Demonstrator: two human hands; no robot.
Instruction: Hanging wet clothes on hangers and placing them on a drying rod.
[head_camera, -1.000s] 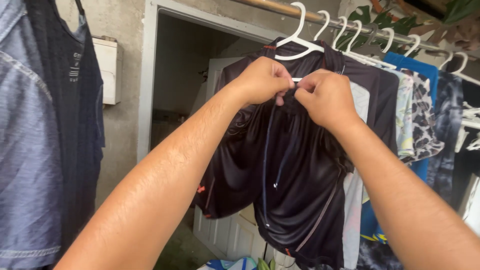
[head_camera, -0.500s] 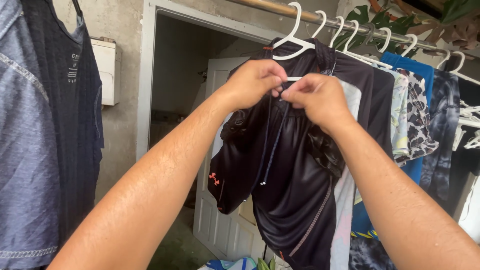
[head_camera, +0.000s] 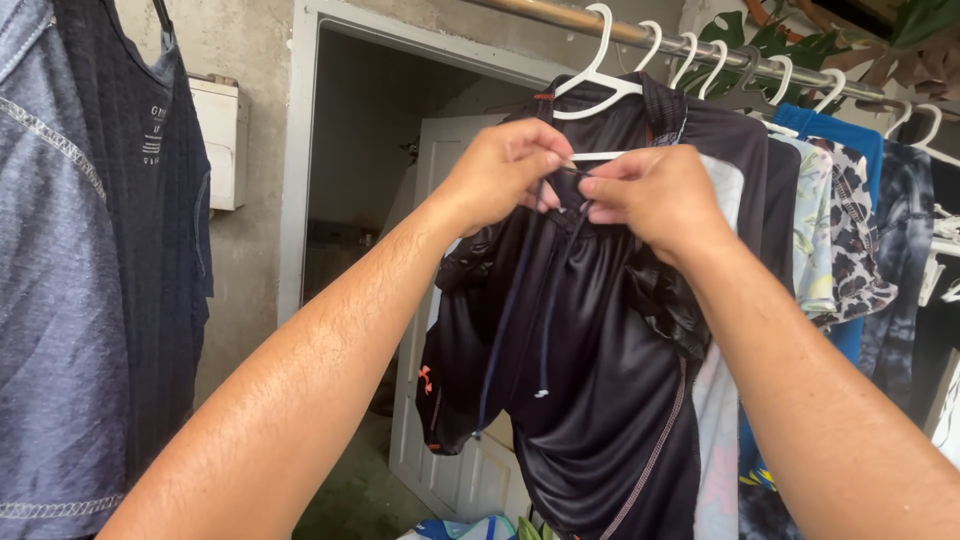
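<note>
Two hands pinch the black shorts at the waistband, upper centre of the frame.
Left hand and right hand grip black shorts on a white hanger; I judge the fabric light, soft, slippery, best held at the waistband.

Two hands are showing: a left hand and a right hand. One rail is running along the top, carrying about seven white hangers. Two drawstrings are hanging from one black garment. Two shirts are hanging at far left.
</note>
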